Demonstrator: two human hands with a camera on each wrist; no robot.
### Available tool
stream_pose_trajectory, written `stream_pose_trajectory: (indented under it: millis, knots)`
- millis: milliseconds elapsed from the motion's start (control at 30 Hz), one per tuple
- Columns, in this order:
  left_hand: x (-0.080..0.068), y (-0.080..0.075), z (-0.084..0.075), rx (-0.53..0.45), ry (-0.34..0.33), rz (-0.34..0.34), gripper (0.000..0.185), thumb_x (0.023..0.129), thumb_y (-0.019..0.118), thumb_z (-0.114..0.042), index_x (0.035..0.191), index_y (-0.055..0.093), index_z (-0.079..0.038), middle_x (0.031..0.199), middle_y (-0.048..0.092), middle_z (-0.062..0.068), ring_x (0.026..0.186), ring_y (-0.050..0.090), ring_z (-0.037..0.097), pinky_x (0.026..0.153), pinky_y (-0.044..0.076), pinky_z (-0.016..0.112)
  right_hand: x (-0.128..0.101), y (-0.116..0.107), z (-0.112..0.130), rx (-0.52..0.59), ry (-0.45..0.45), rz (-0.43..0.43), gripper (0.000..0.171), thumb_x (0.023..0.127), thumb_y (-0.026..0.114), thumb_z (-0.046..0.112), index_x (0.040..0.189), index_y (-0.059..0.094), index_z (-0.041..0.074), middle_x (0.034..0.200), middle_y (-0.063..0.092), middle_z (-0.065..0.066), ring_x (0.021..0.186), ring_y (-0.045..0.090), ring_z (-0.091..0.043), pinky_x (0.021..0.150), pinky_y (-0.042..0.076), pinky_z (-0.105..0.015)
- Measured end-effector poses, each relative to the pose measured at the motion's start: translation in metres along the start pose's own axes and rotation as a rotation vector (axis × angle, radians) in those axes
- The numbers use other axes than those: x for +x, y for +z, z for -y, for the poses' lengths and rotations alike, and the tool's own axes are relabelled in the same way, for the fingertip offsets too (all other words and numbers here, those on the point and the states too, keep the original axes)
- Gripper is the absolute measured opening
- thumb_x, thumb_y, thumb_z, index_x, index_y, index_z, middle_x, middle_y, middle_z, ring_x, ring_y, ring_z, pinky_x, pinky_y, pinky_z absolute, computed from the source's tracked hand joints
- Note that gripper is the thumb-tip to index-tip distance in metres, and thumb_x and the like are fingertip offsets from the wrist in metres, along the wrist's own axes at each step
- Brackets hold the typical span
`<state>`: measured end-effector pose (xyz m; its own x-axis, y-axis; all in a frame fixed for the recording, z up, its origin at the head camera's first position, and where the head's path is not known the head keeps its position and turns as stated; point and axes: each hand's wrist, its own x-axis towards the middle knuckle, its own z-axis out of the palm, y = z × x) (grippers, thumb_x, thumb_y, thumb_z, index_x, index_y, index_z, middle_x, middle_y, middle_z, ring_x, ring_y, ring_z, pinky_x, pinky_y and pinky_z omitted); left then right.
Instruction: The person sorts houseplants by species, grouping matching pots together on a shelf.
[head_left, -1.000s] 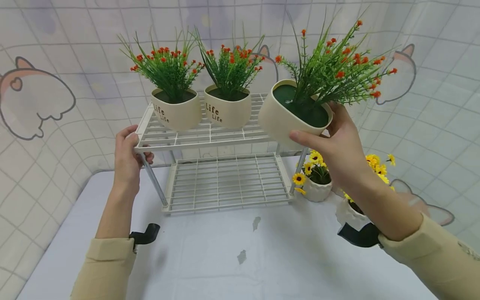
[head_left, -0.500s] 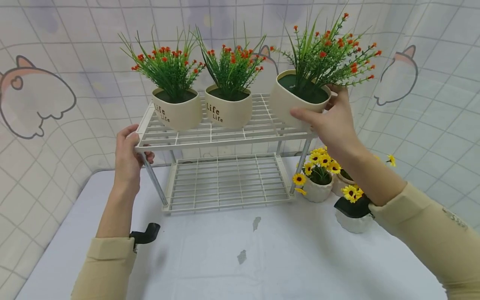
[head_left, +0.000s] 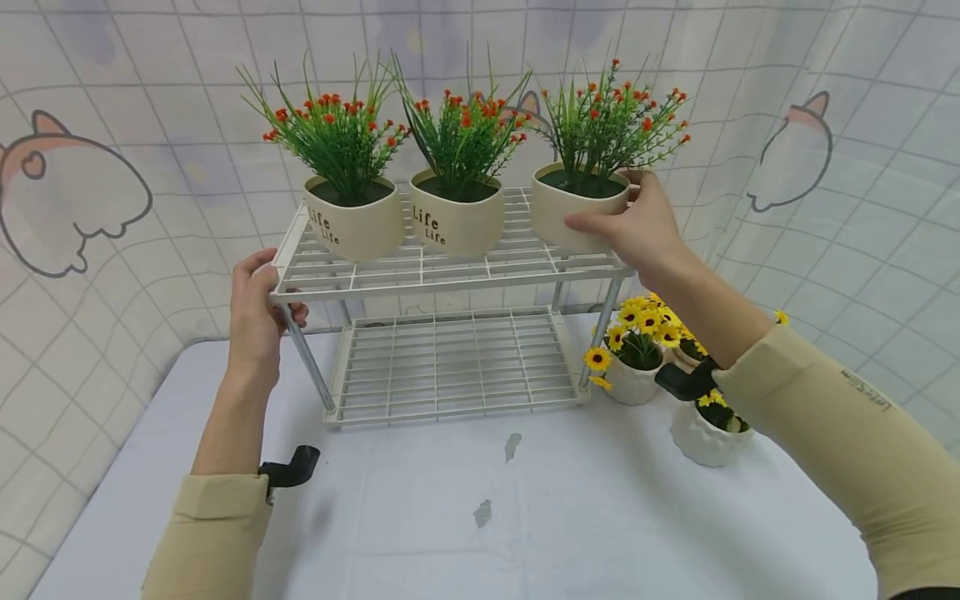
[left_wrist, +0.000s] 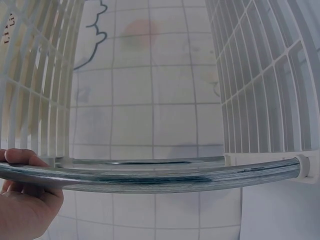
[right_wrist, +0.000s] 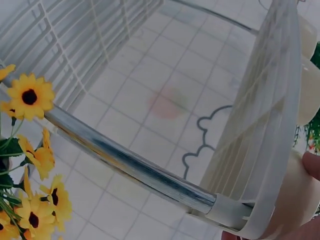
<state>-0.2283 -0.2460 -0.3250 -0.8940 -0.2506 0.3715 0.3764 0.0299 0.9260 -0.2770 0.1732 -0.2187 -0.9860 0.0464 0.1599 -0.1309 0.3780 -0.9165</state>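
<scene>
Right now my right hand (head_left: pixel 637 229) holds a cream pot of red-flowered greenery (head_left: pixel 579 212), thumb across its front and fingers curled round its far side, with the pot standing upright on the top shelf of the white wire rack (head_left: pixel 420 271), at the end nearest this hand. Just to the left of my grip stand two more cream pots, the middle one (head_left: pixel 456 223) and the far-left one (head_left: pixel 354 227), both printed with "Life" and both carrying the same red-budded plants. They stand in a row with the pot I hold, close together.

My left hand (head_left: pixel 255 312) grips the opposite end of the rack, fingers wrapped round the top front corner where the metal leg (head_left: pixel 307 362) meets the shelf; in the left wrist view my fingers (left_wrist: pixel 22 200) curl under that chrome tube (left_wrist: pixel 150 175).

Below my right forearm, on the white table (head_left: pixel 480 517), sit small white pots of yellow flowers (head_left: pixel 633 354), one just beside the rack's lower shelf and another (head_left: pixel 708 429) nearer to me. In the right wrist view those yellow blooms (right_wrist: pixel 27 95) show beside the rack's chrome leg (right_wrist: pixel 130 167).
</scene>
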Motion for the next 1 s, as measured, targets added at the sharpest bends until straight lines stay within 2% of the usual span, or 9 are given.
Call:
stream_pose_trajectory:
  millis: [233, 433, 533, 700, 1000]
  knots:
    - [0.000, -0.001, 0.000, 0.001, 0.006, -0.001, 0.043, 0.106, 0.038, -0.032, 0.146, 0.037, -0.015, 0.086, 0.056, 0.003, 0.062, 0.046, 0.015, 0.060, 0.045, 0.023, 0.011, 0.008, 0.002, -0.035, -0.011, 0.017, 0.100, 0.085, 0.086, 0.028, 0.159, 0.020, 0.012, 0.145, 0.038, -0.014, 0.128, 0.048, -0.025, 0.104, 0.045, -0.038]
    - [0.000, 0.000, 0.000, -0.002, 0.004, 0.001, 0.043, 0.106, 0.039, -0.032, 0.145, 0.038, -0.015, 0.087, 0.056, 0.004, 0.063, 0.047, 0.015, 0.061, 0.045, 0.024, 0.008, 0.005, 0.001, -0.087, -0.016, 0.065, 0.105, 0.087, 0.083, 0.036, 0.161, 0.012, 0.010, 0.154, 0.035, -0.017, 0.134, 0.044, -0.029, 0.107, 0.041, -0.043]
    - [0.000, 0.001, 0.001, 0.000, 0.010, 0.005, 0.042, 0.106, 0.038, -0.031, 0.145, 0.038, -0.016, 0.086, 0.056, 0.004, 0.062, 0.047, 0.015, 0.061, 0.045, 0.024, 0.002, -0.001, -0.002, -0.090, -0.019, 0.080, 0.103, 0.088, 0.081, 0.039, 0.161, 0.012, 0.011, 0.158, 0.031, -0.015, 0.139, 0.039, -0.029, 0.110, 0.038, -0.046]
    - [0.001, 0.002, 0.000, -0.002, 0.009, 0.011, 0.042, 0.106, 0.038, -0.031, 0.145, 0.037, -0.015, 0.084, 0.056, 0.002, 0.062, 0.047, 0.015, 0.061, 0.045, 0.024, -0.010, -0.015, -0.008, -0.081, -0.032, 0.086, 0.093, 0.091, 0.078, 0.041, 0.159, 0.021, 0.010, 0.158, 0.031, -0.014, 0.142, 0.034, -0.030, 0.112, 0.035, -0.052]
    - [0.000, 0.001, -0.002, -0.025, -0.019, -0.004, 0.042, 0.106, 0.039, -0.030, 0.145, 0.038, -0.016, 0.086, 0.056, 0.004, 0.063, 0.047, 0.016, 0.059, 0.045, 0.024, -0.045, -0.028, -0.021, -0.062, -0.056, 0.075, 0.076, 0.096, 0.072, 0.041, 0.154, 0.032, 0.011, 0.154, 0.039, -0.012, 0.143, 0.035, -0.029, 0.113, 0.033, -0.057]
